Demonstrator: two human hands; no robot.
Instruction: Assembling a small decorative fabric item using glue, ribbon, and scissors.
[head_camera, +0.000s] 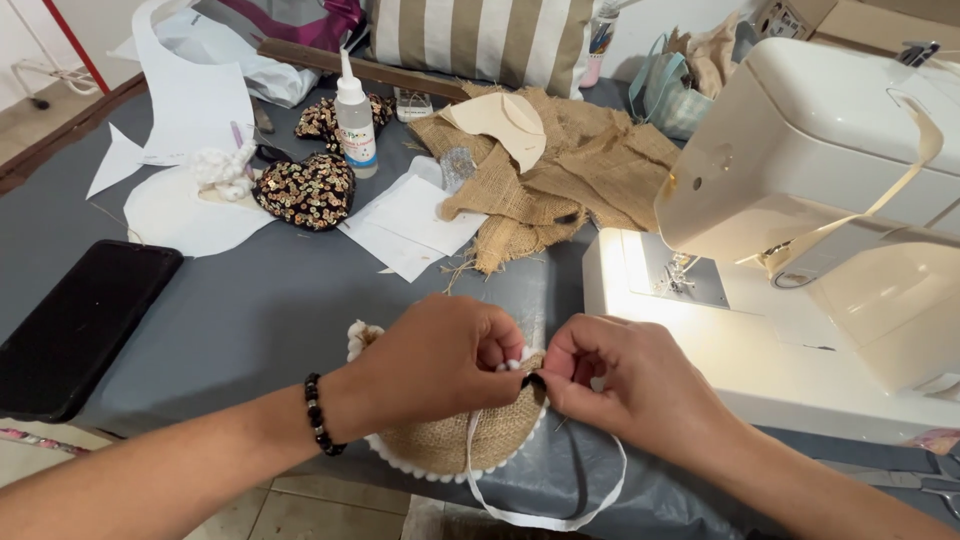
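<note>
- Two hands meet at the near edge of the grey surface (260, 320), head view: the left hand (440, 360) has its fingers closed over the top of a burlap piece trimmed with white pom-poms (455, 440), and the right hand (620, 385) has its fingers pinched shut on something small and dark at that piece's upper rim; whether it is a pin or a needle I cannot tell.
- One risk, as I judge it: the burlap piece hangs partly over the near edge, so a loosened left grip could let it slide off to the floor.
- A white ribbon (545, 515) loops down from under the hands, past the edge; it could snag on a wrist or tug the trim out of line.
- Both sets of fingertips sit touching each other around the small dark thing, so a slip could prick a finger.
- Near the far side, a glue bottle (355, 115) stands upright just beside a sequinned heart (305, 190); a knock could tip it onto the loose burlap cloth (560, 170) or paper pieces (410, 225).
- At the left edge a black phone (80, 325) lies close to the forearm and could be nudged.
- The sewing machine (810, 200) stands at the right, lamp on, well apart from the hands.
</note>
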